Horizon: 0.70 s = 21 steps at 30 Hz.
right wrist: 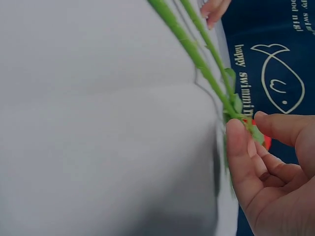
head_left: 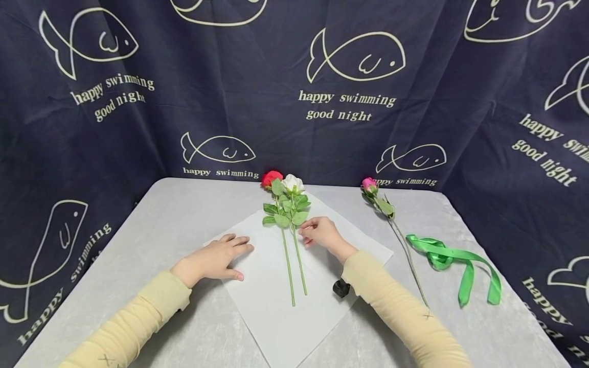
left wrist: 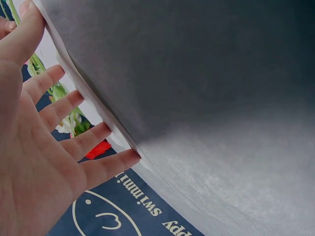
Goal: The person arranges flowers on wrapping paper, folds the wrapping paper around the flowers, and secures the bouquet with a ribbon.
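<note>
Left hand (head_left: 216,258): grip spread wide, fingers apart at edge of white paper (head_left: 257,296).
Red rose (head_left: 271,179): stem lying on paper.
White rose (head_left: 293,182): just beside, likewise.
Right hand (head_left: 324,234): fingers bent, fingertips apart near stems; contact cannot tell.
Pink rose (head_left: 369,185): on table (head_left: 170,220).
Green ribbon (head_left: 442,251): loosely folded nearby.

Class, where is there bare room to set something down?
Bare: the table left of the paper, beyond the left hand; and in front of the green ribbon. Crowded: the paper's middle, with red rose, white rose and right hand close together.
</note>
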Motion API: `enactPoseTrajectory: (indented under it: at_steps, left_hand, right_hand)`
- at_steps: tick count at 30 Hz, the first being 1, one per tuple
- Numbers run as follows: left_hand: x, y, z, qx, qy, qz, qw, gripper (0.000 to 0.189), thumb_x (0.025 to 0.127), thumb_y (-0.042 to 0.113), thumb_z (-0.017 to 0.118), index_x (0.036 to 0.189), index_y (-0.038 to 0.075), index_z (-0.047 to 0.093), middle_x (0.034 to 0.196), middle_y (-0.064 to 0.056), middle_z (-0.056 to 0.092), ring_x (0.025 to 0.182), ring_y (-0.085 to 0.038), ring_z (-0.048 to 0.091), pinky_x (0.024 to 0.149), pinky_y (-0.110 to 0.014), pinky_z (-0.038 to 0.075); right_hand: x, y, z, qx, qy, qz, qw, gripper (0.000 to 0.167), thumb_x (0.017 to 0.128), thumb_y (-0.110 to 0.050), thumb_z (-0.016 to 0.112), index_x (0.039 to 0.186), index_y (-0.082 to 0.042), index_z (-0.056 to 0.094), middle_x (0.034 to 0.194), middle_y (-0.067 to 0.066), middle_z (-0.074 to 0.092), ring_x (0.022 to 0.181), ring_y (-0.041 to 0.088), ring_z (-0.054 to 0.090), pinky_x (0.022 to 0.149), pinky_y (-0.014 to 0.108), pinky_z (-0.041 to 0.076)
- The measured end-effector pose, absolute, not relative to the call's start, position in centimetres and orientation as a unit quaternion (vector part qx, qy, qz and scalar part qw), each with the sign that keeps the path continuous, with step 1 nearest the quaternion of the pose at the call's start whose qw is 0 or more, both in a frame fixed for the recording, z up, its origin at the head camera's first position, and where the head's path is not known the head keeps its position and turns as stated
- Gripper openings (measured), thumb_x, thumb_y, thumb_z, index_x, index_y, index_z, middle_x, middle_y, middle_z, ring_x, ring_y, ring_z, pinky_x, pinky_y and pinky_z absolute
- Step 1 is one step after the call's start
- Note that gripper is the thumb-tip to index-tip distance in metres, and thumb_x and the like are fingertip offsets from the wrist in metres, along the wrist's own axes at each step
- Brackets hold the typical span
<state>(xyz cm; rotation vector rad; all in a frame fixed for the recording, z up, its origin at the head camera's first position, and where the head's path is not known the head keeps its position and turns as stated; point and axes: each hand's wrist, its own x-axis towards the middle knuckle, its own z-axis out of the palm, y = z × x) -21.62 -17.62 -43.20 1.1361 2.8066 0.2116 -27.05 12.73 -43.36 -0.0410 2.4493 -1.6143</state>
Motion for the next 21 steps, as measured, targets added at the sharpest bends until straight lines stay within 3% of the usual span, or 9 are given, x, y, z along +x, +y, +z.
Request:
enactPoseTrajectory:
  at_steps: [14, 21]
  left_hand:
    - [-21.7, -17.7, -43.4, 0.376, 0.923, 0.069, 0.048, 0.075, 0.078, 0.053, 0.069, 0.138, 0.012, 0.047, 0.146, -0.016, 0.039, 0.128, -0.05, 0.036, 0.094, -0.063, 0.038]
    - [-21.7, -17.7, -43.4, 0.382, 0.92, 0.071, 0.043, 0.075, 0.078, 0.051, 0.069, 0.137, 0.01, 0.048, 0.144, -0.018, 0.041, 0.126, -0.051, 0.037, 0.093, -0.064, 0.038]
  right_hand:
    - [-26.2, 15.9, -39.3, -0.044, 0.849, -0.519, 0.086, 0.034, 0.086, -0.005, 0.066, 0.114, 0.01, 0.057, 0.097, 0.032, 0.064, 0.057, 0.016, 0.065, 0.064, 0.039, 0.057]
    - [-26.4, 19.0, -38.0, -0.052, 0.85, -0.518, 0.075, 0.037, 0.087, -0.008, 0.066, 0.117, 0.011, 0.055, 0.091, 0.021, 0.066, 0.063, 0.018, 0.065, 0.063, 0.035, 0.058]
